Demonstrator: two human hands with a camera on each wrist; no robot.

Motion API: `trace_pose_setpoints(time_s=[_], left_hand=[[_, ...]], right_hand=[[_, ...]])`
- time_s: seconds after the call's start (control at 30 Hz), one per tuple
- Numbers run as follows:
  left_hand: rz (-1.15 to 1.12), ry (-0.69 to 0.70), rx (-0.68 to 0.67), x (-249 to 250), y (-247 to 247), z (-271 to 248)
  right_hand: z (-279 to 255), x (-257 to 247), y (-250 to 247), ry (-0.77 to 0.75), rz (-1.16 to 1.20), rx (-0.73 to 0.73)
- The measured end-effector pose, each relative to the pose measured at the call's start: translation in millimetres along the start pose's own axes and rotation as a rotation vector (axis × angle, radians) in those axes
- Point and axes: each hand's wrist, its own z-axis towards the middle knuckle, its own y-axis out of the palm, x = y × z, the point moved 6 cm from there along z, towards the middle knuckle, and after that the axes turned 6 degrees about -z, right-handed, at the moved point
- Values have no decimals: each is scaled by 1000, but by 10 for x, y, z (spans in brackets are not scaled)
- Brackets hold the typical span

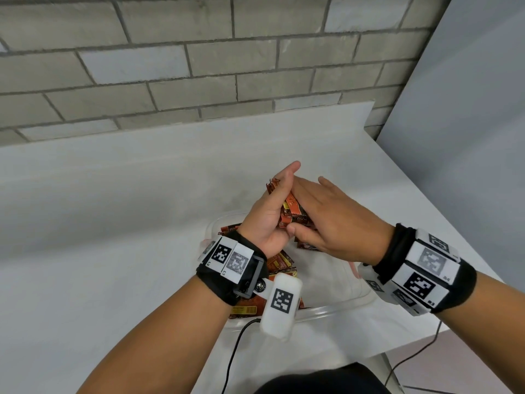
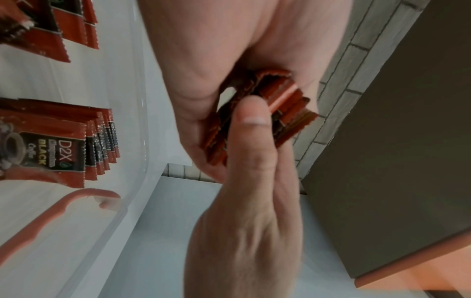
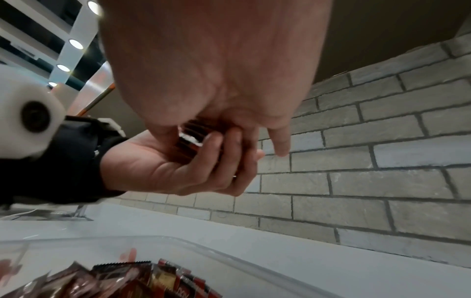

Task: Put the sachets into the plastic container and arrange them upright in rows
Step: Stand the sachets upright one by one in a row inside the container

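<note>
Above the far end of the clear plastic container (image 1: 335, 308), near the right edge of the white surface (image 1: 113, 209), both hands share a small stack of coffee sachets (image 1: 292, 213). The left hand (image 1: 268, 214) cups the stack with curled fingers; the right hand (image 1: 324, 220) presses its side, thumb pinching the near end. It looks like the squaring-up step: edges are being evened before insertion. Next, the stack must go down upright beside the row of standing sachets (image 2: 99, 141). Red-and-black packets with serrated ends, they look light and slippery.
</note>
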Motion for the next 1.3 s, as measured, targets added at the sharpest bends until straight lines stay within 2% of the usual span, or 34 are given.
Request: trace_pose_setpoints(time_s=[0.07,0.23,0.3,0.37,0.43,0.5,0.67,0.83,0.97,1.1,1.2,1.27,1.3], left_hand=[[-14,4,9,-12,-19,12],[32,-9,19,-43,-39,68],[78,-31,12,-57,-50,92],[128,-41,-41,-50,-32,106],[189,-31,-88,-34,-5,110],[215,-23,-141,-39,35,96],[272,-6,-192,-98,77,75],[241,-25,-223,-94,76,46],[241,-65,-204,-108,49,43],[219,-106,-156,-155,-34,19],[189,-99,-87,-181,-116,18],[157,-73,-51,-158,-153,13],[133,-52,-46,-138,-171,14]], right_hand=[[-32,11,100,30,-84,-64],[-41,-15,126,26,-187,-51],[-21,15,116,24,-47,-63],[15,44,57,46,262,-32],[35,118,41,128,468,3],[33,191,79,196,502,-8],[27,179,130,190,470,34],[47,118,36,85,379,157],[58,105,34,70,363,155],[21,147,27,125,326,168],[12,134,74,142,299,100],[-11,158,99,231,418,43],[-35,197,83,304,520,77]])
